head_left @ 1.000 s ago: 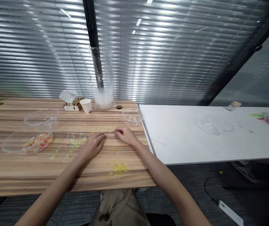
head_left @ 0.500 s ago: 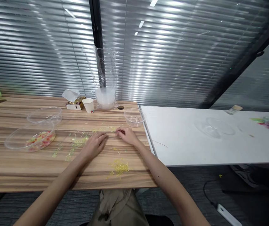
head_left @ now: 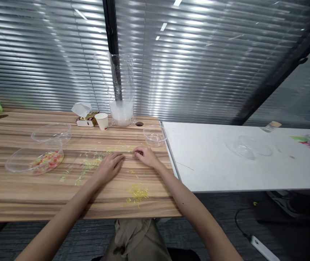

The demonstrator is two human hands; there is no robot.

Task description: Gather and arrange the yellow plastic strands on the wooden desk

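- The right hand point(head_left: 144, 156) has its fingers curled in, thumb near the forefinger; I cannot tell whether a piece is pinched there.
- The left hand point(head_left: 110, 165) rests palm-down, fingers loosely bent; its underside is hidden, so I cannot tell if it grips anything.
- Just beyond the fingertips, a thin band of yellowish pieces point(head_left: 119, 148) lies spread on the wooden table point(head_left: 35, 197).
- Left of the left hand, green pieces point(head_left: 88, 166) lie scattered.
- Nearer the table's front edge, a yellow pile point(head_left: 138, 194) sits well apart from them; the loose pieces look partly separated by colour, the band not yet gathered.
- Farther left, a clear bowl point(head_left: 11, 166) holds mixed-colour pieces point(head_left: 46, 161), seemingly unseparated.
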